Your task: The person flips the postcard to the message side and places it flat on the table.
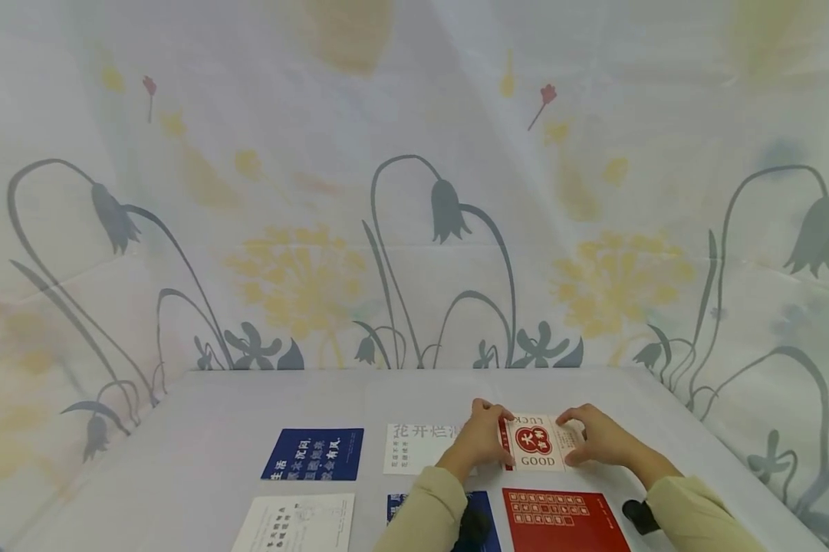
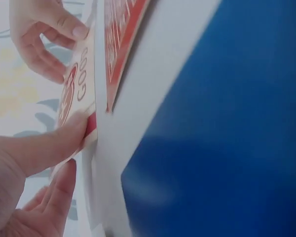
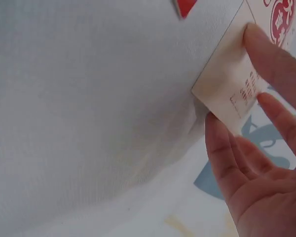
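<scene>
Both hands are at a cream card (image 1: 545, 441) with a red round emblem, the word GOOD and a red strip along its left end. My left hand (image 1: 481, 437) grips the left end, its thumb (image 2: 64, 136) lying on the printed face in the left wrist view. At the opposite end, my right hand (image 1: 599, 438) pinches the card, thumb on the face and fingertips at the edge in the right wrist view. A white card (image 1: 402, 452) with grey characters is partly hidden behind my left hand. Just nearer than the cream card lies a red card (image 1: 559, 529) with boxed characters.
Under my left sleeve, a blue card (image 1: 486, 521) is mostly covered. Farther left on the white table (image 1: 145, 491) are another blue card (image 1: 341, 452) with white characters and a white card (image 1: 331, 521) with dark print. A flowered cloth (image 1: 414, 115) hangs behind the table.
</scene>
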Available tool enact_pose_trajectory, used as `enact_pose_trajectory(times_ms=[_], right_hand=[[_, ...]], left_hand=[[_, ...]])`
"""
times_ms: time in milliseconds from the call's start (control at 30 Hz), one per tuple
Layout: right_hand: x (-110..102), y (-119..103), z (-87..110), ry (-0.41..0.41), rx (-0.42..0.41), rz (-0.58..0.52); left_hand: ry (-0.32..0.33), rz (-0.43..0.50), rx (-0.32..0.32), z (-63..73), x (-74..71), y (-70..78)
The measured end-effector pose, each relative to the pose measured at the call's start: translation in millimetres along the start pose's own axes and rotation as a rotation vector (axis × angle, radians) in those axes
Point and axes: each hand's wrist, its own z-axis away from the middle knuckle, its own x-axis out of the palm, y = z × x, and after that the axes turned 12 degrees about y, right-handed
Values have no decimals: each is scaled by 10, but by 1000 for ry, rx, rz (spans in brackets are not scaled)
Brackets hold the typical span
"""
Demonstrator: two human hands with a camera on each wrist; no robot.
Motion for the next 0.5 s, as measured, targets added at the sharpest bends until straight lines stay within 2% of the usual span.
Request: enact_pose_trajectory(times_ms=[100, 267, 367, 500], right_hand=[[14, -27, 30, 85, -4, 12], [19, -67, 70, 221, -34, 7], [21, -86, 84, 278, -46, -20], [41, -112, 117, 336, -14, -47]], left_hand=[[71, 51, -37, 9, 14, -25], [176, 227, -95, 52, 17, -29], [254, 333, -116, 76, 23, -4], [353, 437, -127, 88, 5, 48]])
